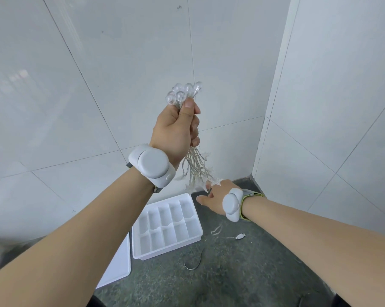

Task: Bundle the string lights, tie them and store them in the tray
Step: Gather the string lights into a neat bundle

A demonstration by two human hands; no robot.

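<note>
My left hand is raised high and grips a bunch of string lights; clear round bulbs stick out above my fist and looped wires hang below it. Lower down, my right hand reaches under the hanging loops and holds the wires near some star-shaped bulbs; its fingers are mostly hidden. The lights' USB plug and a bit of loose wire lie on the dark counter. A white tray with several compartments sits on the counter below my hands. A dark tie strip lies curved in front of the tray.
A flat white lid or board lies left of the tray. White tiled walls close in the corner behind and to the right. The speckled grey counter stretches toward me.
</note>
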